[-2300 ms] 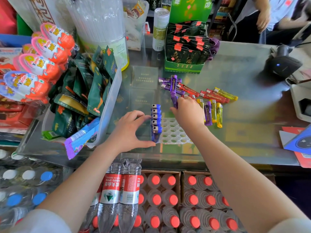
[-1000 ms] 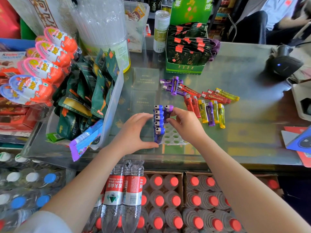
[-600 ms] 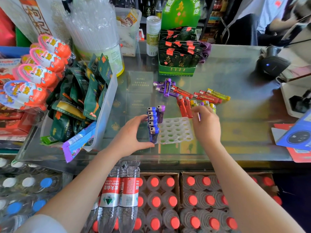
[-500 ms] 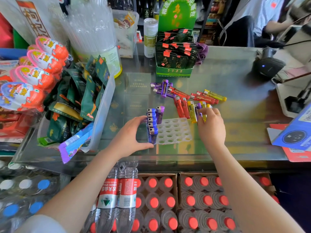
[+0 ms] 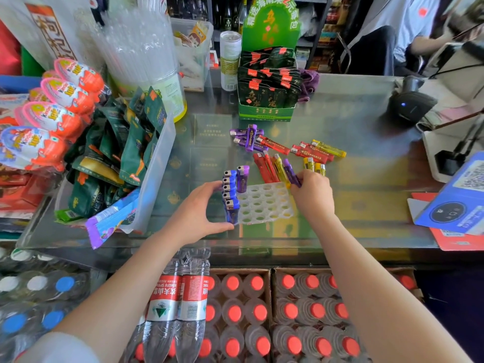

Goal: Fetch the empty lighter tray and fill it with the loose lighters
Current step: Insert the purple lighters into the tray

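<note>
A white lighter tray (image 5: 264, 204) with round holes lies on the glass counter. Its left column holds several blue lighters (image 5: 230, 195), and one purple lighter (image 5: 242, 178) stands upright beside them. My left hand (image 5: 195, 214) cups the tray's left side against the blue lighters. My right hand (image 5: 311, 191) sits at the tray's far right corner, fingers closed on a purple lighter (image 5: 290, 174) lifted at a slant. Loose red, yellow and purple lighters (image 5: 288, 153) lie scattered on the counter behind the tray.
A clear bin of snack packets (image 5: 117, 163) stands left of the tray. A green display box (image 5: 267, 100) is at the back, with a can (image 5: 230, 61) beside it. A black scanner (image 5: 411, 107) sits far right. Crates of bottled water (image 5: 262, 310) lie below the counter.
My right hand set a purple lighter upright in the tray's second column, reached right to the loose pile and closed on another purple lighter. My left hand stayed on the tray.
</note>
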A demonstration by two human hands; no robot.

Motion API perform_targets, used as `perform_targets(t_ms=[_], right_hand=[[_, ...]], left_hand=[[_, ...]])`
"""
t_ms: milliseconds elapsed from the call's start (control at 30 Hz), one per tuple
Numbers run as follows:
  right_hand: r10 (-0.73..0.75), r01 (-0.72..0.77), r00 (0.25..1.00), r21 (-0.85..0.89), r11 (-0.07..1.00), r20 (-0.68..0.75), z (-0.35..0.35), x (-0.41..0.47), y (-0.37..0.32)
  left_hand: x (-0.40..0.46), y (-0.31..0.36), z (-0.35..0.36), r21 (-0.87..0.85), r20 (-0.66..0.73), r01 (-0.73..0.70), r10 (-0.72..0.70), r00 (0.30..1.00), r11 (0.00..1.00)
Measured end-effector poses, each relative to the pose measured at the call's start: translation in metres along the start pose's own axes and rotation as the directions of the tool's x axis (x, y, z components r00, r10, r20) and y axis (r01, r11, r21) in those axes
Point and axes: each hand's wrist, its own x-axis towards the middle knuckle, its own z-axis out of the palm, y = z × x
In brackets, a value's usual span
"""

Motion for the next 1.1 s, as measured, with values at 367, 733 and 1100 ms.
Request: perform_targets(t_ms=[367,733,1100], right_hand=[[-0.259,0.206,0.965,0.506,0.837,0.037,0.007,-0.042,-0.023],[-0.414,0.399,0.910,0.235,0.886,0.019,0.040,-0.031,-0.034],[-0.544,0.544,0.839,-0.046,0.838,0.023,0.036,-0.033,-0.049]], left_hand=[[0.000,-0.003,0.000,-0.002,-0.004,-0.012,0.012,1.000,1.000],[0.001,-0.011,-0.003,-0.005,-0.008,-0.022,0.022,1.000,1.000],[0.003,-0.007,-0.007,0.013,0.014,0.009,-0.009,1.000,1.000]])
